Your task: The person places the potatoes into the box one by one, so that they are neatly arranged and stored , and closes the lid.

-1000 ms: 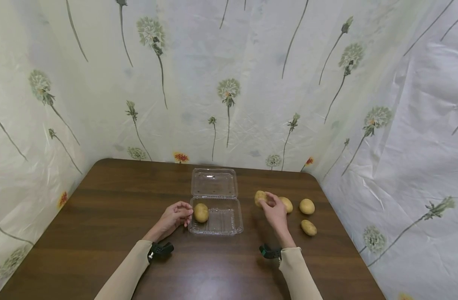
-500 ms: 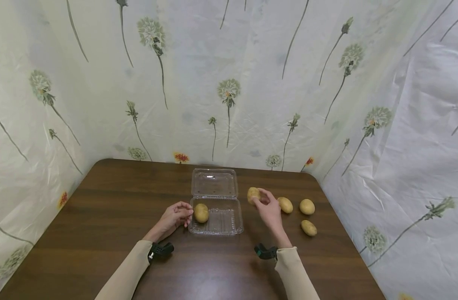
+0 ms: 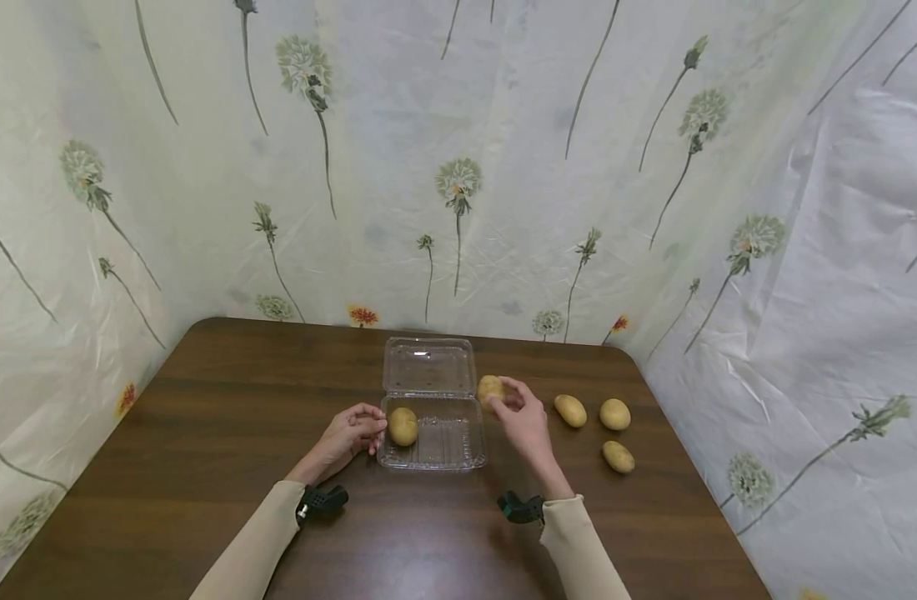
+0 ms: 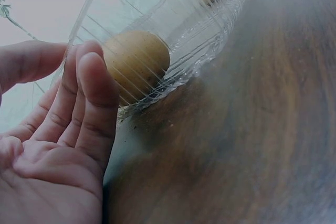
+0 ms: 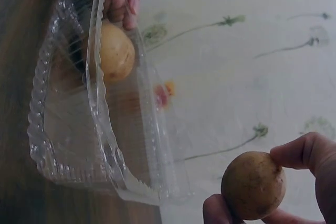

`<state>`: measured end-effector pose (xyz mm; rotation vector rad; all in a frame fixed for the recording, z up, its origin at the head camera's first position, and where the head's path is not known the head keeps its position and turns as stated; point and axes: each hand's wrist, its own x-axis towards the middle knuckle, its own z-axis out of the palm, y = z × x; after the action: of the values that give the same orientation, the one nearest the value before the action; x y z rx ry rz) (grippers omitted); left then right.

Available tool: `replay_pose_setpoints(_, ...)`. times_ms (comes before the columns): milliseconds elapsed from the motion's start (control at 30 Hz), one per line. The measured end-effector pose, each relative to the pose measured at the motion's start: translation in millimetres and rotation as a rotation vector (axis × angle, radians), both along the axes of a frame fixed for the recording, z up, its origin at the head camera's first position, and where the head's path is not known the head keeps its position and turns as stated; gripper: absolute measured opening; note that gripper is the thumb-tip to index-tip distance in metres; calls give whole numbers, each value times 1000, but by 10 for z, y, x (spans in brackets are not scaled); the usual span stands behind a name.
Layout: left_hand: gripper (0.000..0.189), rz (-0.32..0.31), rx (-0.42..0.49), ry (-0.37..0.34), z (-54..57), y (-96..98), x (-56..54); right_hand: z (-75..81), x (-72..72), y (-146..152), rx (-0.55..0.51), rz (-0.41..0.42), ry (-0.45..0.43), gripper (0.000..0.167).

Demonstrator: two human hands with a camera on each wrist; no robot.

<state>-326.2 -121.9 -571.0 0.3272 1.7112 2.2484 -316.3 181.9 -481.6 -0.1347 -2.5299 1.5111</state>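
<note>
A clear plastic clamshell container (image 3: 447, 433) lies open on the table, its lid (image 3: 428, 367) folded back toward the wall. One potato (image 3: 403, 427) sits inside at the left end. My left hand (image 3: 349, 437) pinches the container's left rim between thumb and fingers, seen close in the left wrist view beside that potato (image 4: 137, 64). With thumb and fingertips, my right hand (image 3: 523, 421) holds another potato (image 3: 491, 390) at the container's right side, near the hinge. The right wrist view shows this held potato (image 5: 253, 185) apart from the container wall.
Three more potatoes lie on the table to the right: one nearest the right hand (image 3: 570, 411), one farther right (image 3: 614, 414) and one closer to the front (image 3: 618, 457). The brown wooden table (image 3: 226, 400) ends at a wall sheet (image 3: 383, 183) printed with dandelions.
My right hand has carried its potato leftward, away from the three loose potatoes and up to the container's right edge. The left hand and the container have stayed in place.
</note>
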Motion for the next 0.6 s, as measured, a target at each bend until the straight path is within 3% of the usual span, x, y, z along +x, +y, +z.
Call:
replay_pose_setpoints(267, 23, -7, 8, 9, -8, 0, -2, 2, 40, -119, -40, 56, -7, 42)
replay_pose_setpoints(600, 25, -6, 1, 5, -15, -8, -9, -17, 40, -236, -17, 100, -15, 45)
